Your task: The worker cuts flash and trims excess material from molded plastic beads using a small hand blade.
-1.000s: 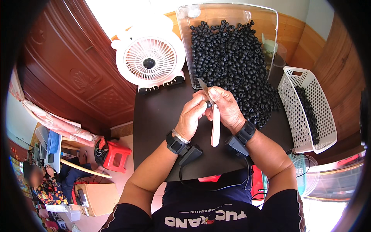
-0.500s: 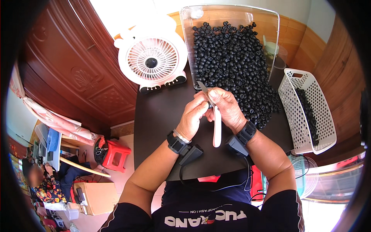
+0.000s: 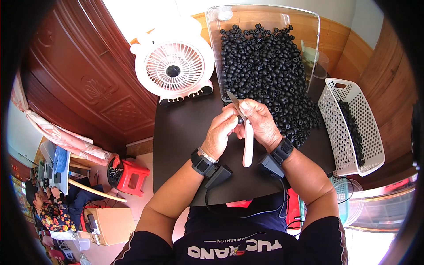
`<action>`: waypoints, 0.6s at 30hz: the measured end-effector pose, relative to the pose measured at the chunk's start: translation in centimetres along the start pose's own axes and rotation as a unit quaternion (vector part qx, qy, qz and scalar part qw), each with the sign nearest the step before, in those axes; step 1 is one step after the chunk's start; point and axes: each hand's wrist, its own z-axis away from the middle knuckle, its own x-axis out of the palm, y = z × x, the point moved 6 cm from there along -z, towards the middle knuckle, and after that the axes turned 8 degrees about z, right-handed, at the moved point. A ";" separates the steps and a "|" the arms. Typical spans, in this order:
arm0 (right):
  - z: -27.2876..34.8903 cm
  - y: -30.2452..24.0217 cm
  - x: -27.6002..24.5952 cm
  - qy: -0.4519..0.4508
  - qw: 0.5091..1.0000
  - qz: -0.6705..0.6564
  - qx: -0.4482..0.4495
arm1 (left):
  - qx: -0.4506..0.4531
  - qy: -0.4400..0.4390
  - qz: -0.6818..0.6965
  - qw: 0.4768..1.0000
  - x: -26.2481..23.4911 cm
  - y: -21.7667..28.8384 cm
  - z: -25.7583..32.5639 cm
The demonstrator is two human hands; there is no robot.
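Observation:
My right hand (image 3: 258,118) is closed on a knife (image 3: 248,140) with a pale pink-white handle and a short metal blade pointing away from me. Between the fingertips of my left hand (image 3: 219,131) is a small round black part (image 3: 240,119), held against the blade. The two hands touch over the dark table (image 3: 185,145). Just beyond them lies a big heap of the same kind of small black parts (image 3: 269,66), partly inside a clear plastic bin (image 3: 319,35) and spilling out onto the table.
A white and pink fan (image 3: 172,70) stands at the back left. On the right, a white perforated basket (image 3: 371,123) holds more black parts. A cable (image 3: 247,216) runs from the wrist devices near my lap. Farther left are a red stool (image 3: 134,176) and a seated person (image 3: 55,212).
The knife blade has shifted very slightly between the hands. Both hands stay almost in place, with the same grip. At the far left, the seated person's head has moved a little.

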 end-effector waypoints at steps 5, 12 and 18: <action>0.0 -0.3 0.3 0.004 1.000 0.010 -0.013 | -0.015 0.018 0.013 1.000 0.3 0.0 0.1; 0.0 -0.3 0.1 0.000 1.000 0.000 -0.015 | 0.002 0.004 -0.012 1.000 -0.6 -0.4 0.1; 0.2 -0.7 0.3 0.002 1.000 0.010 -0.010 | -0.002 0.010 -0.013 1.000 -0.8 -0.5 0.1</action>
